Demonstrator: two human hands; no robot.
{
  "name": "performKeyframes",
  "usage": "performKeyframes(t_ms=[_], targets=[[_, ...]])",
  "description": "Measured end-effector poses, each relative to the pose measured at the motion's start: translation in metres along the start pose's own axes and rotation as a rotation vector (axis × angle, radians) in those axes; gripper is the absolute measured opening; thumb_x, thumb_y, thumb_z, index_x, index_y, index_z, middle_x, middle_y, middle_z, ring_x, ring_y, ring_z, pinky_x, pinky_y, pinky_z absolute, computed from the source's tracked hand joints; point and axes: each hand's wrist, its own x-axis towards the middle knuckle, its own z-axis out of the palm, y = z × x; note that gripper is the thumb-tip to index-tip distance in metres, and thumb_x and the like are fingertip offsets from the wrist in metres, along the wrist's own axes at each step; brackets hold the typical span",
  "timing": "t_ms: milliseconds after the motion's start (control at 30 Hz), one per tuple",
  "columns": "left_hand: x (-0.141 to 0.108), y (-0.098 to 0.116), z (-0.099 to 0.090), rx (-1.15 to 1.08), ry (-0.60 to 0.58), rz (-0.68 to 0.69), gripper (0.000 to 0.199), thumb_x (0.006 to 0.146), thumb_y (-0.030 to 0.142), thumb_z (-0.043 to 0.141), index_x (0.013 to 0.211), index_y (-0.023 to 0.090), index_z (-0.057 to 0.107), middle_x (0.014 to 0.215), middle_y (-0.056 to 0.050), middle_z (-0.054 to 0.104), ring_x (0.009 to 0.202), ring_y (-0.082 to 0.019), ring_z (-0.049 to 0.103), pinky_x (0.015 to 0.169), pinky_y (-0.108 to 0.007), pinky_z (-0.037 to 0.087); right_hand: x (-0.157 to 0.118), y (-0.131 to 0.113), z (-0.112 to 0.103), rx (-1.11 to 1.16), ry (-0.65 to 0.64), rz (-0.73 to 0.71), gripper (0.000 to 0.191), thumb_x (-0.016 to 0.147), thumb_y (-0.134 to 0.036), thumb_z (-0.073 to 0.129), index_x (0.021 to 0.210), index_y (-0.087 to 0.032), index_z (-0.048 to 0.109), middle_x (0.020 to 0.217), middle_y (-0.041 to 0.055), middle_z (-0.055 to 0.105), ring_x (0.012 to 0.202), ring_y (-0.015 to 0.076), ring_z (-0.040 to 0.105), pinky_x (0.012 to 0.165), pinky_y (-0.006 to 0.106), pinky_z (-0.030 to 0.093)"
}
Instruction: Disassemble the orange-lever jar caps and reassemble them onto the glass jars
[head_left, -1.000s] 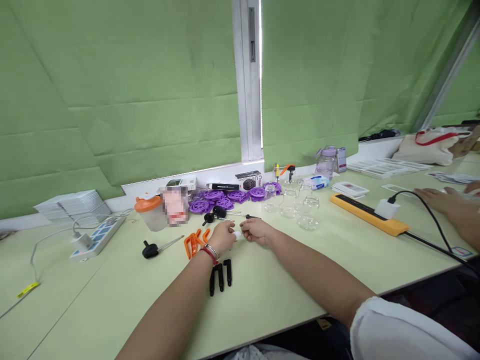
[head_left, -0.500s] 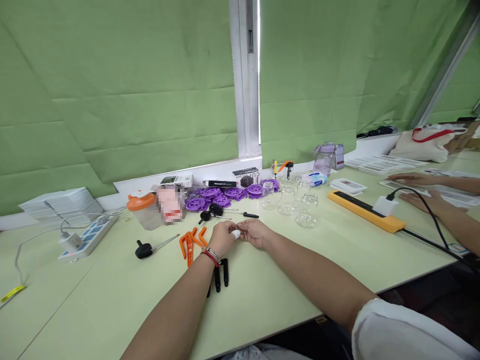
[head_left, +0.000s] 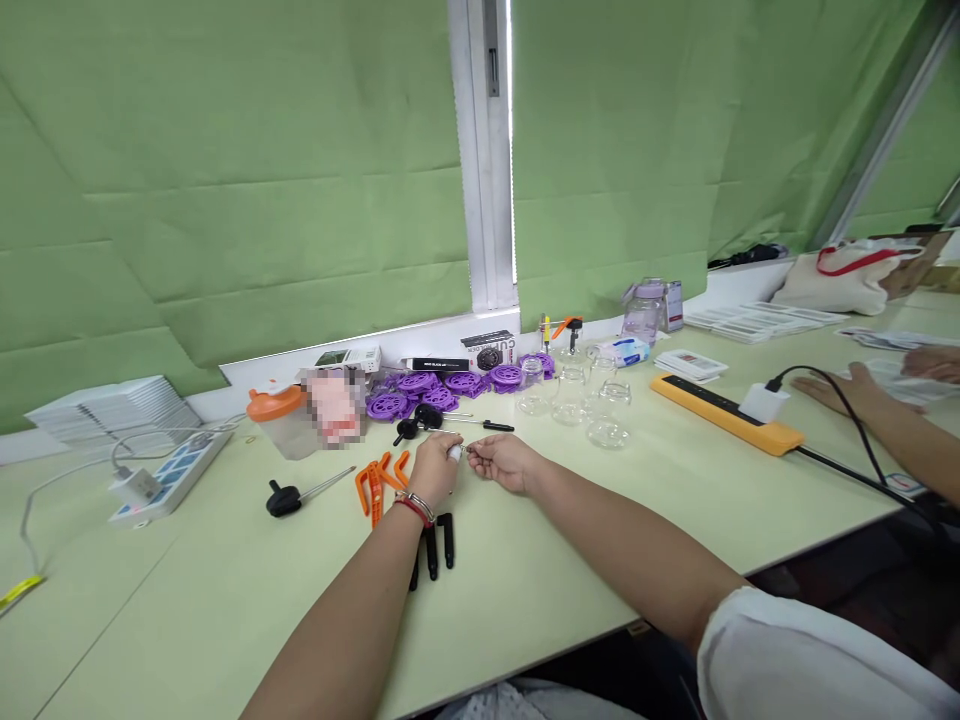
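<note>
My left hand (head_left: 435, 468) is closed around a small white piece (head_left: 454, 453), whose kind I cannot make out. Just to its right, my right hand (head_left: 507, 463) has its fingertips pinched together close to that piece; whatever they hold is too small to name. Orange plastic brackets (head_left: 376, 492) lie left of my left hand. Black rod-like parts (head_left: 431, 552) rest below its wrist, partly covered by the forearm. Beyond the hands are a black-handled screwdriver (head_left: 429, 417) and a black pen (head_left: 498, 426).
Purple round plastic parts (head_left: 417, 384) are piled at the back. Clear glass jars (head_left: 608, 431) stand right of them. Another black-handled screwdriver (head_left: 285, 498) and a white power strip (head_left: 174, 482) lie left. A yellow power strip (head_left: 720, 414) lies right, near another person's hands (head_left: 855, 392).
My hands have drawn slightly apart, with the white piece staying in my left. The view has shifted a little. At the right, the other person's far hand has moved right.
</note>
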Motion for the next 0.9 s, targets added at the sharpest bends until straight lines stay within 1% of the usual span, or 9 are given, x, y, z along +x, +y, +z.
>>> performKeyframes(t_ms=[133, 267, 333, 400, 533, 700, 900], targets=[[0.0002, 0.0008, -0.002, 0.018, -0.021, 0.097, 0.041, 0.07, -0.001, 0.043, 0.095, 0.016, 0.07, 0.098, -0.008, 0.066, 0.094, -0.017, 0.06, 0.091, -0.032, 0.047, -0.0028, 0.0007, 0.0028, 0.013, -0.028, 0.007, 0.021, 0.089, -0.004, 0.043, 0.073, -0.008, 0.056, 0.054, 0.0038, 0.058, 0.049, 0.008, 0.056, 0.051, 0.018, 0.048], [-0.0008, 0.0061, -0.0058, 0.036, -0.076, 0.198, 0.048, 0.065, -0.005, 0.039, 0.097, 0.015, 0.069, 0.099, -0.008, 0.066, 0.094, -0.018, 0.059, 0.09, -0.032, 0.046, -0.0043, 0.0012, 0.0039, 0.032, -0.034, 0.004, 0.021, 0.089, -0.002, 0.041, 0.074, -0.007, 0.056, 0.058, 0.0041, 0.059, 0.049, 0.0078, 0.057, 0.053, 0.019, 0.05], [-0.0014, 0.0078, -0.0071, 0.043, -0.083, 0.227, 0.049, 0.064, -0.006, 0.038, 0.098, 0.014, 0.069, 0.099, -0.009, 0.066, 0.094, -0.019, 0.059, 0.089, -0.033, 0.046, -0.004, 0.0014, 0.0037, 0.039, -0.034, 0.002, 0.021, 0.089, -0.002, 0.041, 0.075, -0.007, 0.056, 0.059, 0.0041, 0.059, 0.048, 0.0074, 0.056, 0.053, 0.019, 0.05], [-0.002, 0.0086, -0.0078, 0.048, -0.076, 0.226, 0.048, 0.066, -0.005, 0.038, 0.099, 0.014, 0.068, 0.099, -0.009, 0.066, 0.094, -0.019, 0.059, 0.088, -0.033, 0.047, -0.0035, 0.0014, 0.0032, 0.043, -0.035, 0.002, 0.021, 0.089, -0.002, 0.041, 0.075, -0.007, 0.056, 0.06, 0.0043, 0.059, 0.048, 0.0071, 0.056, 0.052, 0.019, 0.049], [-0.0029, 0.0091, -0.0082, 0.044, -0.053, 0.183, 0.045, 0.069, -0.003, 0.039, 0.101, 0.014, 0.067, 0.101, -0.008, 0.067, 0.094, -0.018, 0.06, 0.087, -0.032, 0.047, -0.0034, 0.0012, 0.0024, 0.044, -0.038, 0.0, 0.02, 0.088, -0.002, 0.043, 0.075, -0.006, 0.057, 0.059, 0.0045, 0.059, 0.048, 0.0071, 0.056, 0.052, 0.018, 0.049], [-0.0024, 0.0087, -0.0074, 0.043, -0.037, 0.151, 0.05, 0.065, -0.005, 0.038, 0.103, 0.014, 0.066, 0.103, -0.008, 0.067, 0.095, -0.018, 0.06, 0.087, -0.032, 0.047, -0.0028, 0.0017, 0.002, 0.043, -0.034, 0.003, 0.023, 0.089, -0.002, 0.041, 0.074, -0.006, 0.058, 0.057, 0.0043, 0.059, 0.048, 0.0078, 0.056, 0.051, 0.019, 0.05], [-0.0016, 0.0063, -0.0074, 0.063, -0.046, 0.137, 0.047, 0.067, -0.004, 0.039, 0.099, 0.014, 0.067, 0.098, -0.008, 0.067, 0.09, -0.019, 0.06, 0.085, -0.032, 0.047, -0.0008, 0.0028, 0.0011, 0.039, -0.035, 0.002, 0.023, 0.088, -0.001, 0.043, 0.073, -0.006, 0.059, 0.055, 0.0043, 0.058, 0.048, 0.0079, 0.056, 0.05, 0.018, 0.049]])
